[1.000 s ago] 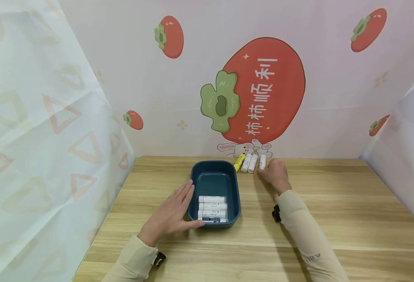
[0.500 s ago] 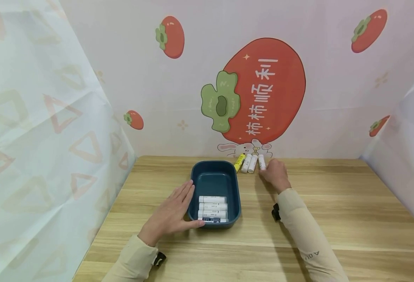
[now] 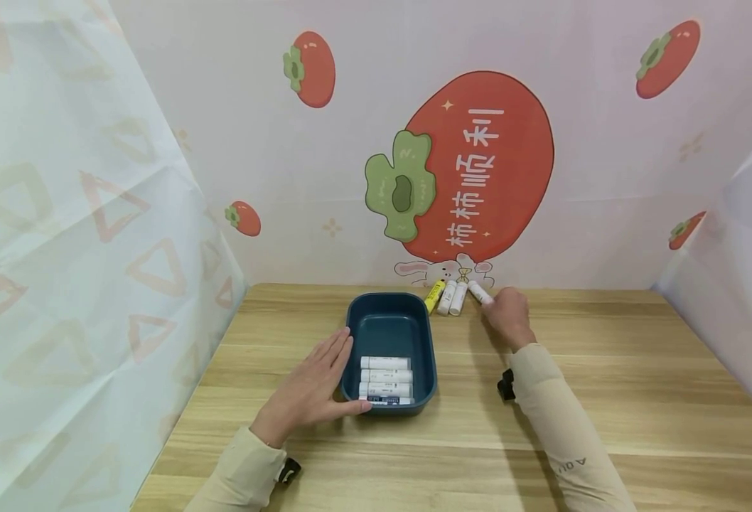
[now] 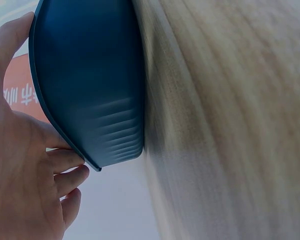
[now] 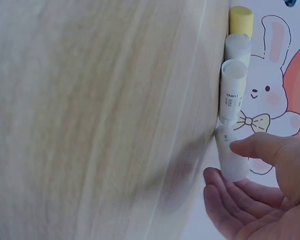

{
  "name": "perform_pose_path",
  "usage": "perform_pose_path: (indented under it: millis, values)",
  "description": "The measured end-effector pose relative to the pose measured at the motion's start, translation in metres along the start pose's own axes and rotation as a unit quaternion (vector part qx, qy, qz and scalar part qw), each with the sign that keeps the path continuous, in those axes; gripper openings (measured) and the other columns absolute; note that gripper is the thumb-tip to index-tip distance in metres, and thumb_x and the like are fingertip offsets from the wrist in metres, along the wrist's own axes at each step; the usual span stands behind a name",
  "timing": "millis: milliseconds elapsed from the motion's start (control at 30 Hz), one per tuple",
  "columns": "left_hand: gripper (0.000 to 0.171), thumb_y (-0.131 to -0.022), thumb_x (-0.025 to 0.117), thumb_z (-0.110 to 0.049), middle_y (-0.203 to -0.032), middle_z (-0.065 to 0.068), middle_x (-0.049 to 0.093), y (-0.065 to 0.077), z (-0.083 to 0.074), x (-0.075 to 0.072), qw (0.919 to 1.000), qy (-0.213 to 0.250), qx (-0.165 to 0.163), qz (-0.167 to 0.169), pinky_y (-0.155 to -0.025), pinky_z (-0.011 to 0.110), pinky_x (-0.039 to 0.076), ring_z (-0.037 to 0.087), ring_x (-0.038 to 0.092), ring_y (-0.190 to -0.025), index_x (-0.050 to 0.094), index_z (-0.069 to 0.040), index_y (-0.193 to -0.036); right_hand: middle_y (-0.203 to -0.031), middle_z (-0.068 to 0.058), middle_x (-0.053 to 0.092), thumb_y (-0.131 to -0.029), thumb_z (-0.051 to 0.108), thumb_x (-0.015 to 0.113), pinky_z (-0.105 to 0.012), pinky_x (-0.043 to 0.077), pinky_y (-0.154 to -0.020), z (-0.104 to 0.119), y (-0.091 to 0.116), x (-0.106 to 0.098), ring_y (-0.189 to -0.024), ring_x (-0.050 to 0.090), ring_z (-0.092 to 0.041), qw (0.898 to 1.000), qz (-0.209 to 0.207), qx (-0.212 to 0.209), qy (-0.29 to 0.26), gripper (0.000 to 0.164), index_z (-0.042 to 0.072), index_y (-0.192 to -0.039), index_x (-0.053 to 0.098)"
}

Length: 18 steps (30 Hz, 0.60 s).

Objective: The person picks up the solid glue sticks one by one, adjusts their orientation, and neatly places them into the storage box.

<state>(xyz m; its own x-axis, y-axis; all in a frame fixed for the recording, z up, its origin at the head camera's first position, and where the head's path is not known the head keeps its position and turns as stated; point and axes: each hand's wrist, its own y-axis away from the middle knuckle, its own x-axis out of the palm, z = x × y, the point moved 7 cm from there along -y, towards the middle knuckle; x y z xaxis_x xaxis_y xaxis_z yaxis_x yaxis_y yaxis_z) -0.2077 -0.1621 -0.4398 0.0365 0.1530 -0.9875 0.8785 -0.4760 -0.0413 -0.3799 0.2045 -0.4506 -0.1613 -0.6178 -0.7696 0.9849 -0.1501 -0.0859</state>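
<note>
A dark blue box (image 3: 389,321) stands on the table, and several white tubes like glue sticks (image 3: 385,376) lie side by side at its near end. My left hand (image 3: 308,387) rests against the box's left wall and near corner, fingers fairly straight along the rim; the left wrist view shows the box's outer side (image 4: 90,75) beside the palm. At the back, my right hand (image 3: 509,316) pinches a white glue stick (image 3: 480,292) by its near end. Thumb and fingers lie on either side of that glue stick (image 5: 232,155) in the right wrist view.
Left of the right hand lie two white glue sticks (image 3: 458,299) and a yellow one (image 3: 435,296), close to the back wall (image 3: 600,235). The wooden table (image 3: 606,398) reaches that wall; a patterned sheet (image 3: 94,284) hangs at the left.
The glue stick at my right hand has turned from nearly straight to slanted, its near end swung right. My right hand has shifted slightly right; the left hand and box have stayed put.
</note>
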Motion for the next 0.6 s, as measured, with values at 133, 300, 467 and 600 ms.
perform_pose_path:
  millis: [133, 300, 467, 600]
  values:
    - [0.120, -0.090, 0.052, -0.085, -0.178, 0.018, 0.015, 0.000, 0.000, 0.000, 1.0000, 0.000, 0.001, 0.001, -0.133, 0.051, 0.025, 0.033, 0.017, -0.166, 0.021, 0.001, -0.167, -0.089, -0.023, 0.076, -0.090, 0.010, 0.070, -0.040, 0.057, -0.071, -0.002, 0.001, -0.005, -0.079, 0.066, -0.030, 0.999, -0.033, -0.003, -0.034, 0.020, -0.008, -0.092, 0.079]
    - [0.120, -0.090, 0.052, -0.085, -0.178, 0.018, 0.015, 0.000, 0.000, 0.000, 1.0000, 0.004, 0.000, 0.001, -0.134, 0.051, 0.024, 0.033, 0.017, -0.166, 0.020, 0.001, -0.167, -0.103, -0.027, 0.077, -0.095, 0.013, 0.070, -0.046, 0.058, -0.082, -0.002, 0.001, -0.011, -0.094, 0.068, -0.036, 0.996, -0.057, -0.015, -0.059, 0.026, -0.010, -0.106, 0.079]
    - [0.120, -0.090, 0.052, -0.085, -0.178, 0.017, 0.014, 0.000, 0.001, 0.000, 1.0000, 0.001, 0.000, 0.000, -0.134, 0.051, 0.024, 0.032, 0.016, -0.166, 0.020, 0.000, -0.168, -0.108, -0.025, 0.076, -0.096, 0.013, 0.067, -0.033, 0.055, -0.076, -0.007, -0.001, -0.015, -0.097, 0.068, -0.032, 0.995, -0.055, -0.005, -0.084, 0.029, -0.009, -0.112, 0.076]
    - [0.120, -0.090, 0.051, -0.086, -0.178, 0.017, 0.014, 0.000, 0.001, 0.001, 1.0000, -0.001, 0.000, 0.002, -0.134, 0.051, 0.024, 0.032, 0.016, -0.166, 0.019, 0.000, -0.168, -0.106, -0.025, 0.077, -0.095, 0.012, 0.067, -0.023, 0.052, -0.070, -0.009, -0.001, -0.018, -0.093, 0.070, -0.030, 0.993, -0.061, -0.012, -0.098, 0.029, -0.008, -0.112, 0.077]
